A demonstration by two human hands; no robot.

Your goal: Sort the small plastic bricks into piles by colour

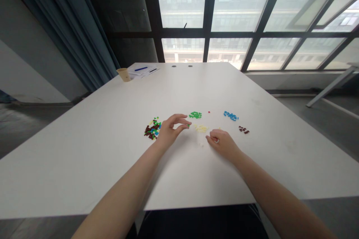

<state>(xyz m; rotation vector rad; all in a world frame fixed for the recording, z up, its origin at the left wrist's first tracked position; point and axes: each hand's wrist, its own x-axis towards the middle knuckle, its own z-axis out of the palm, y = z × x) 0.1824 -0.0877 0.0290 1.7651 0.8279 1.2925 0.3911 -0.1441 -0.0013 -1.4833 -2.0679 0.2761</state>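
Observation:
On the white table (112, 138) lie small coloured pieces in heaps. A mixed heap (152, 128) of dark red, green, blue and yellow pieces sits left of my left hand (171, 130). That hand pinches thumb and forefinger on a tiny green piece (188, 124), just short of the green heap (195, 115). A pale yellow heap (201, 128) lies between my hands. My right hand (221, 142) rests curled on the table with its fingers closed; what it holds is hidden. A blue heap (231, 115), a few dark red pieces (244, 130) and one red piece (209, 112) lie beyond.
A paper cup (123, 74) and papers with a blue pen (142, 69) sit at the table's far left corner. Large windows run behind the table. A curtain hangs at the left. A slanted table leg (331, 86) shows at the right.

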